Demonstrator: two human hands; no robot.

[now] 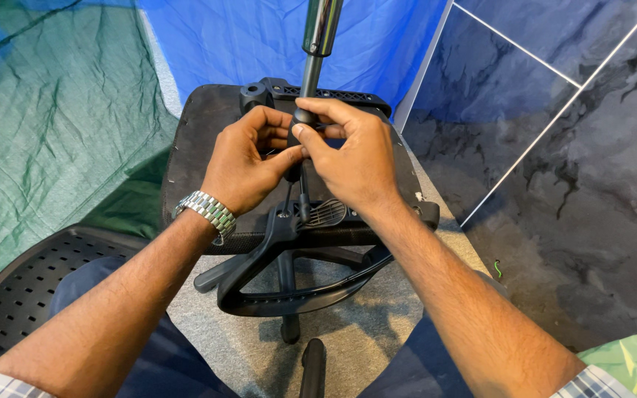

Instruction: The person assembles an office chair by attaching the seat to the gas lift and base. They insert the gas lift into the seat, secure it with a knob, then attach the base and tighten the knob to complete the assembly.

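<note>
The black knob (302,118) sits at the foot of the chrome gas cylinder (322,26), above the upturned chair seat (186,147); the left hand (248,158), a metal watch (206,212) on its wrist, curls its fingers closed around the knob; the right hand (355,158) pinches it from the other side, thumb and forefinger shut on it.

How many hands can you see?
2. The left hand, with a watch on its wrist, and the right hand meet at the black knob on the upturned chair's rod.
</note>
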